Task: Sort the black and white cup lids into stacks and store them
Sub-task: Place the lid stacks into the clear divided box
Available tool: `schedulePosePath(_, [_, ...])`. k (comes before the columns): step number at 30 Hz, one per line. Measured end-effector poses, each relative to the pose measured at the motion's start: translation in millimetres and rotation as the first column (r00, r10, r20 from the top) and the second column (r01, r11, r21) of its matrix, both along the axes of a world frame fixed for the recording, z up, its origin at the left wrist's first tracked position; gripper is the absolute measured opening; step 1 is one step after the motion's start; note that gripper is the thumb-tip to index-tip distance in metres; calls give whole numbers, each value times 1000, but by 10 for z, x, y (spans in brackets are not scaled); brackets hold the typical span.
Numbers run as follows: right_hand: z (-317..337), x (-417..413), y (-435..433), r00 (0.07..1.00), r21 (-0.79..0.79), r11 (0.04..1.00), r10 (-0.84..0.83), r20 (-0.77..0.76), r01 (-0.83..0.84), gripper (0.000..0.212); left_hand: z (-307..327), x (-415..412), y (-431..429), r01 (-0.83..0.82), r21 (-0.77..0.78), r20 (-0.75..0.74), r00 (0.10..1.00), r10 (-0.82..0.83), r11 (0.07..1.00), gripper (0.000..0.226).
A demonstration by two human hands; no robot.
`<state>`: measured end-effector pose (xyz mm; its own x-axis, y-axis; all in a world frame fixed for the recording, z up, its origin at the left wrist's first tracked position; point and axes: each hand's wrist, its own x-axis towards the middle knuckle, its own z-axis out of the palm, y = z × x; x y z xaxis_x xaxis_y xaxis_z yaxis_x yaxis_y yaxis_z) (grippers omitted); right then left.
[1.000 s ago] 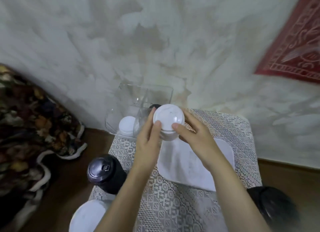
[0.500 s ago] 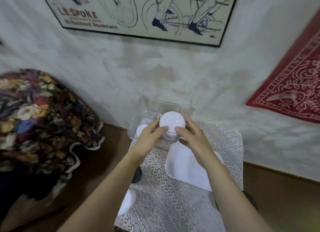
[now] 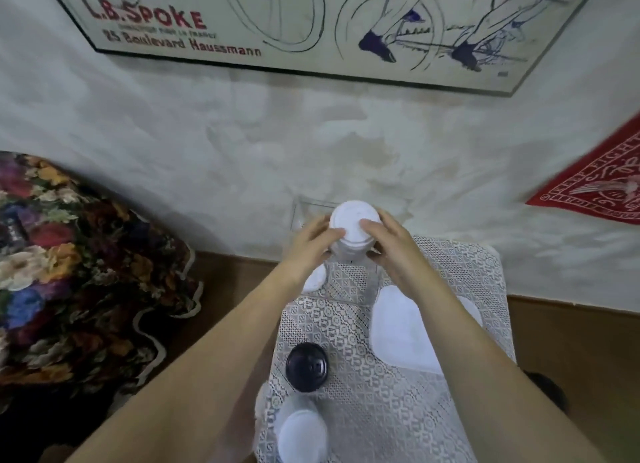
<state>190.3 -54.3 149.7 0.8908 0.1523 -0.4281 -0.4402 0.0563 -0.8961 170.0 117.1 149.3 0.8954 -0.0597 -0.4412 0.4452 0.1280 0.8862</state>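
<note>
Both hands hold a stack of white cup lids (image 3: 354, 228) above a clear plastic container (image 3: 304, 210) at the far end of the lace-covered table (image 3: 374, 410). My left hand (image 3: 311, 244) grips the stack's left side with its thumb on the top lid. My right hand (image 3: 394, 251) grips the right side, also with the thumb on top. A white lid (image 3: 314, 279) lies low beside the container under my left wrist. A stack of black lids (image 3: 307, 366) stands nearer on the table, and another white stack (image 3: 302, 435) sits at the near edge.
A white rounded mat (image 3: 398, 327) lies on the table's right half under my right forearm. A flowered cushion (image 3: 69, 272) fills the left. A dark round thing (image 3: 547, 390) shows right of the table. Plaster wall with a framed poster (image 3: 311, 22) and a red cloth (image 3: 595, 192) stands behind.
The camera has tilted up and pulled back, bringing the poster into view. Both hands keep holding the white stack, which now sits farther over the clear container.
</note>
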Motion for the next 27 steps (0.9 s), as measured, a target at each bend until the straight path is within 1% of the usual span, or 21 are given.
schedulePosePath(2, [-162,-61,-12,997,-13,998,-62,-36,61,27,-138,34,-19,49,6,-34,998,-49,999,30])
schedulePosePath(3, [-271,-100,-26,994,-18,996,-86,-60,85,28,-242,32,-37,66,4,-55,996,-66,998,27])
schedulePosePath(6, [-619,-214,-89,983,-54,991,-130,-132,124,38,-572,-18,-129,94,13,-142,986,-92,995,24])
schedulePosePath(10, [-918,-236,-192,981,-75,993,-105,-163,94,37,-922,-72,-296,61,2,-183,981,-59,998,21])
schedulePosePath(12, [-1017,-212,-235,983,-86,995,-60,-176,45,31,-1013,-111,-357,49,-2,-186,981,-48,999,21])
schedulePosePath(15, [-1121,-176,-282,984,-125,990,39,-172,-61,31,-1118,-204,-408,34,7,-184,982,-32,999,25])
schedulePosePath(19, [-1215,-176,-226,975,-160,977,112,-191,-143,41,-1193,-264,-447,16,12,-223,975,-13,1000,35])
schedulePosePath(24, [-1257,-207,-141,973,-156,979,97,-210,-131,42,-1338,-201,-529,-47,59,-275,960,62,997,45])
schedulePosePath(27, [-1305,-269,-115,971,-165,981,60,-229,-100,49,-1466,-175,-549,-92,51,-311,945,103,994,51])
